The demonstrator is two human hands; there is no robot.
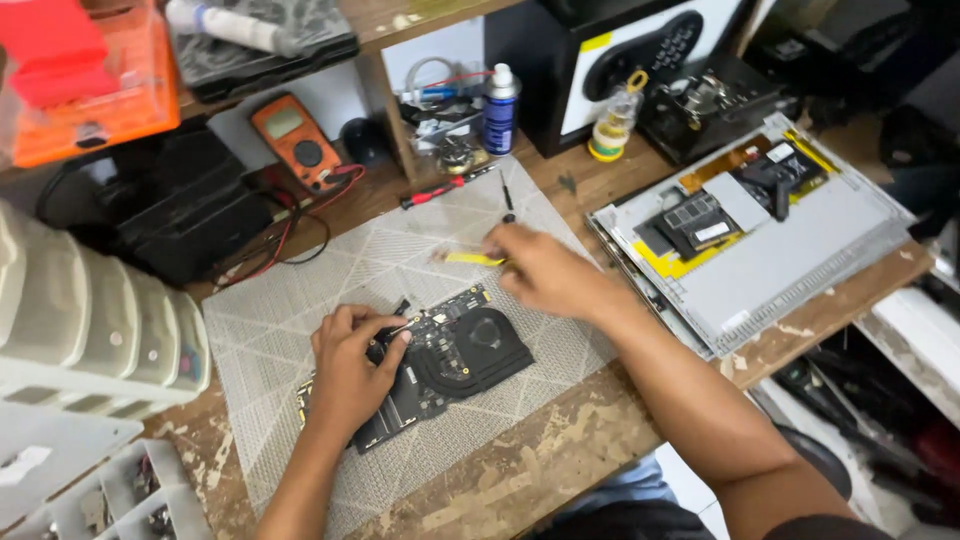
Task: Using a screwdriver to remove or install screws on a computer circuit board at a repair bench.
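Hands on circuit board — screwdriver, multimeter behind (spray can too).

Left hand on black laptop motherboard, right hand at yellow tool on grey mat.

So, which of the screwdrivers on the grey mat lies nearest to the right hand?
The small black screwdriver, lying just above the right hand. The red-handled screwdriver lies further left, near the mat's top edge.
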